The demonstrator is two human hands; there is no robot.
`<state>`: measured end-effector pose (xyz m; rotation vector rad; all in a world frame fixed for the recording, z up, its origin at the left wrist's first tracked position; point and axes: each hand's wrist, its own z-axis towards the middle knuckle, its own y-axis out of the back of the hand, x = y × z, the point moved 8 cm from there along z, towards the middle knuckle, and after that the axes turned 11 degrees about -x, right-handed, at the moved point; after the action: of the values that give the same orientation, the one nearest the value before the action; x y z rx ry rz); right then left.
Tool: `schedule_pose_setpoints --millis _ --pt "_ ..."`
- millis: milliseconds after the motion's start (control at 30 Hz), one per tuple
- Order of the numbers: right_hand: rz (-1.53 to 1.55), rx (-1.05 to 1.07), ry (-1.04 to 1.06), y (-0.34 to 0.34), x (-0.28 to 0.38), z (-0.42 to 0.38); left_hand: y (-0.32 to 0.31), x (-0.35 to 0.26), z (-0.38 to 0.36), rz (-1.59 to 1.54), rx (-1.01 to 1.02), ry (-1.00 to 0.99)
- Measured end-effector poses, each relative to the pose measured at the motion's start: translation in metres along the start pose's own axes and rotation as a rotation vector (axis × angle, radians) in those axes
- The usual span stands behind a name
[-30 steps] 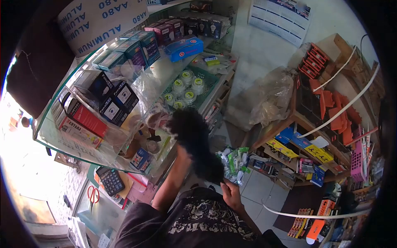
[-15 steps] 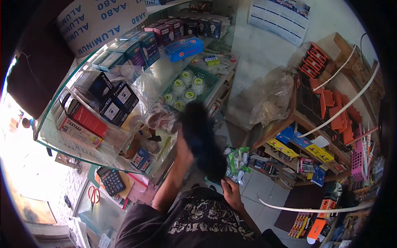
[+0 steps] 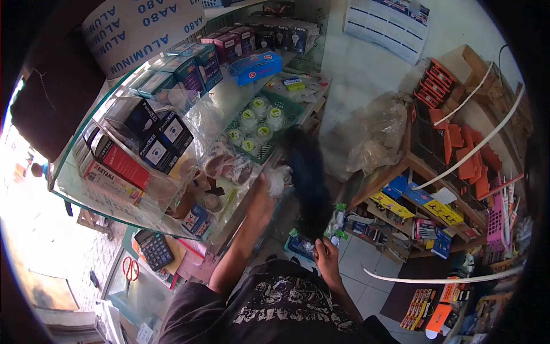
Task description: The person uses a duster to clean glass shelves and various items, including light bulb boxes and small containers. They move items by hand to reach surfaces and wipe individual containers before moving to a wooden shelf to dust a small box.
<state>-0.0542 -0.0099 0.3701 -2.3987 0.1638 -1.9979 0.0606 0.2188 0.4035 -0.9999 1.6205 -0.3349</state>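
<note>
My right hand (image 3: 326, 256) is closed round the lower end of a dark feather duster (image 3: 306, 180), whose bristles are smeared by motion. In my left hand (image 3: 260, 202) is a small clear plastic jar (image 3: 279, 181), held just left of the duster; its details are blurred. Several similar jars (image 3: 275, 113) with yellow-green labels on top stand in a green basket (image 3: 293, 113) on the glass counter, beyond my left hand. Crumpled clear plastic bags (image 3: 220, 163) lie beside that basket.
The glass display case (image 3: 114, 215) on the left carries boxed lamps (image 3: 163, 137) and a blue box (image 3: 255, 68). A wooden shelf (image 3: 409, 157) with orange bins stands to the right. A white cable (image 3: 435, 289) crosses the right side. A basket of green-and-white packets (image 3: 302, 245) sits low ahead.
The feather duster has swung to the right, away from the counter and the green basket. The jar in my left hand, hidden before, now shows. My right hand has shifted slightly right.
</note>
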Motion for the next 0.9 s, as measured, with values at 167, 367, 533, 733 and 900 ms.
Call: schedule_pose_setpoints --millis 167,367,533,733,900 --pt "-0.182 0.079 0.161 -0.021 0.01 -0.002 -0.005 0.037 -0.019 -0.019 0.073 0.336" --pt "-0.304 0.102 0.186 -0.025 0.008 -0.005 -0.017 0.033 -0.023 -0.288 0.284 0.386" --pt "-0.27 0.047 0.109 -0.013 0.007 0.0 -0.006 0.013 -0.007 -0.315 0.089 0.231" --pt "-0.406 0.158 0.225 -0.022 0.022 -0.023 -0.03 0.005 -0.026 -0.24 0.487 0.084" --pt "-0.308 0.057 0.211 -0.014 0.029 -0.019 0.003 0.024 0.002 -0.295 0.089 0.22"
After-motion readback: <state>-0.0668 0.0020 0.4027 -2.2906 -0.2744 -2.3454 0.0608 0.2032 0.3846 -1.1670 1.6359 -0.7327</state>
